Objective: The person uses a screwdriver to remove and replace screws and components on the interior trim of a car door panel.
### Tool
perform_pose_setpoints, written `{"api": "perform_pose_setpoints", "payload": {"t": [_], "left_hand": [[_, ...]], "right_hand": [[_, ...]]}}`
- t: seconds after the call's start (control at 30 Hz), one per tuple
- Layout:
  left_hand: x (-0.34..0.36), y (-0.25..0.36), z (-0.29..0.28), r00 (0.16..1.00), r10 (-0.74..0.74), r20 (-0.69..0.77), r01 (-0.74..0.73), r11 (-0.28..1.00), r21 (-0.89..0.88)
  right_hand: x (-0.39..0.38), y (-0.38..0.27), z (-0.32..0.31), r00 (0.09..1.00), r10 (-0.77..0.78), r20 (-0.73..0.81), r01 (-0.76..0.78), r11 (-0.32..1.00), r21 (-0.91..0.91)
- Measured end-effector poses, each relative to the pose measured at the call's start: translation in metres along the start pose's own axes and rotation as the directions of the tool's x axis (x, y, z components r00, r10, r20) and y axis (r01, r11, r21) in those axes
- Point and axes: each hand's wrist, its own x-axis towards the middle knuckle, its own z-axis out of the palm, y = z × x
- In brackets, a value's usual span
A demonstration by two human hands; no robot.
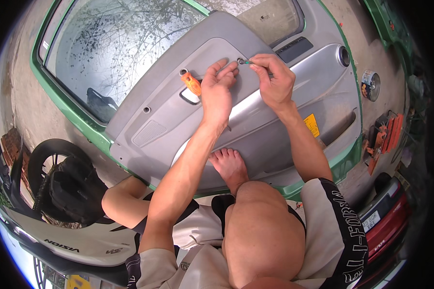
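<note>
A green car door lies flat on the ground with its grey inner trim panel [169,120] facing up. My left hand [218,89] rests on the panel by the recessed pull handle, fingers spread and pressing, holding nothing. Just left of it an orange-handled screwdriver [192,83] lies in the handle recess. My right hand [272,79] pinches a small screw [243,61] at a hole near the panel's upper edge. My bare foot [230,164] stands on the panel's lower part.
The door's window glass [120,43] reflects tree branches. A tin can [370,85] sits on the concrete at the right, with orange-handled tools [386,137] below it. A white motorcycle with a black helmet [67,190] stands at the left. A red vehicle [386,221] is at lower right.
</note>
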Motion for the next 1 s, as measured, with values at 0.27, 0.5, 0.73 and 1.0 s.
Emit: {"api": "perform_pose_setpoints", "payload": {"t": [0.27, 0.5, 0.73, 1.0], "left_hand": [[-0.006, -0.005, 0.006, 0.995, 0.091, -0.05, -0.086, 0.992, 0.094], [-0.006, -0.008, 0.009, 0.999, 0.021, -0.027, -0.019, 0.997, 0.073], [-0.001, -0.01, 0.007, 0.997, -0.073, -0.03, 0.068, 0.987, -0.147], [0.002, -0.004, 0.004, 0.994, -0.11, -0.001, 0.108, 0.98, -0.17]], "right_hand": [[0.008, -0.005, -0.002, 0.998, -0.059, 0.037, 0.062, 0.996, -0.066], [0.009, -0.005, -0.004, 0.998, 0.003, 0.063, 0.0, 0.999, -0.043], [0.008, -0.002, -0.002, 0.998, 0.039, 0.044, -0.039, 0.999, -0.011], [0.009, 0.0, -0.001, 0.999, -0.008, 0.051, 0.01, 0.999, -0.039]]}}
